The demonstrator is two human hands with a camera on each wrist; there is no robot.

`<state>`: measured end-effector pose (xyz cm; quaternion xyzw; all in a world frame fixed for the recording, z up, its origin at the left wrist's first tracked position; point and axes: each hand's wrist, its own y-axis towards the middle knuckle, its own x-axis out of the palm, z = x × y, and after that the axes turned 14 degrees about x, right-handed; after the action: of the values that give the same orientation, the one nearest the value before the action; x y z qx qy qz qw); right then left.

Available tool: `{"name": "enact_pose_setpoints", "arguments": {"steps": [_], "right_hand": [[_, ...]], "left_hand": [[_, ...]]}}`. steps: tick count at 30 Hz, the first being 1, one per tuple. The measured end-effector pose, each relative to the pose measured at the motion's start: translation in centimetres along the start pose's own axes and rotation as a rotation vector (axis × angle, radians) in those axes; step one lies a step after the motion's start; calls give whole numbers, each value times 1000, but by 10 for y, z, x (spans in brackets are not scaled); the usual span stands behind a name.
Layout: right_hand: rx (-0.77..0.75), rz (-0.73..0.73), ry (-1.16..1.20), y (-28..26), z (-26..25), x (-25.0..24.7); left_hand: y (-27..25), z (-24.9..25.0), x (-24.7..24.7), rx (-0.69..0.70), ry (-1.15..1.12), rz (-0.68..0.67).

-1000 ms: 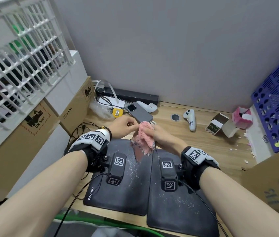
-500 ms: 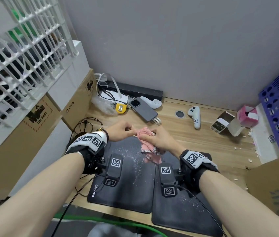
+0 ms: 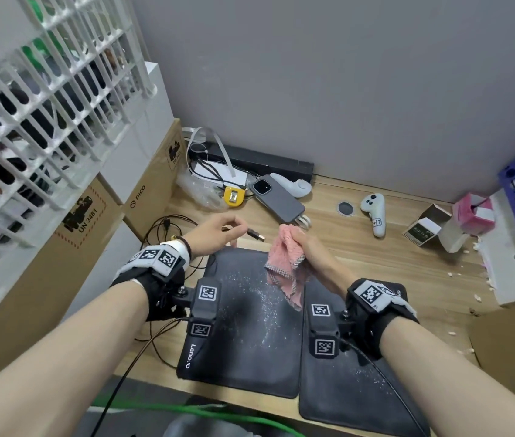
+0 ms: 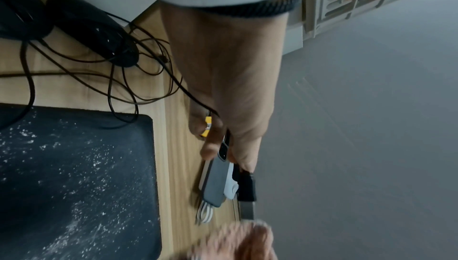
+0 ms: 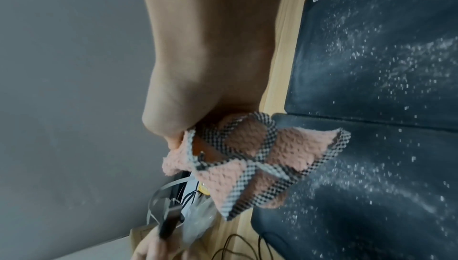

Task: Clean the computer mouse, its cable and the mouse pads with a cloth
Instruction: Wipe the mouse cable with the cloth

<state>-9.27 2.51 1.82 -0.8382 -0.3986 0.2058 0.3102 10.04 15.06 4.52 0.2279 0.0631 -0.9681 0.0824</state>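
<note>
Above the left mouse pad (image 3: 243, 326), our left hand (image 3: 215, 234) pinches the cable's USB plug (image 3: 256, 235); beside it, our right hand (image 3: 310, 250) clutches the bunched pink cloth (image 3: 284, 257).

Soft, even indoor light fills all 3 views, with only faint shadows. The head view is sharp at the center, but its edges bow outward. Both wrist views are dimmer and smeared by motion blur: the pink cloth (image 4: 238, 242) melts into haze, and the wall (image 5: 74, 68) looks grainy.
</note>
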Motion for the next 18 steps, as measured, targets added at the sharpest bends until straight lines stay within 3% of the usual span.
{"name": "enact_pose_setpoints", "arguments": {"steps": [4, 6, 12, 18], "right_hand": [[105, -282, 375, 0, -12, 26], [135, -339, 444, -2, -16, 33], [69, -251, 96, -3, -10, 42], [16, -57, -196, 11, 2, 51]], "left_hand": [[-1, 6, 8, 90, -53, -26], [-3, 2, 8, 128, -69, -13], [-13, -12, 3, 108, 23, -21], [-30, -35, 7, 28, 63, 16]]}}
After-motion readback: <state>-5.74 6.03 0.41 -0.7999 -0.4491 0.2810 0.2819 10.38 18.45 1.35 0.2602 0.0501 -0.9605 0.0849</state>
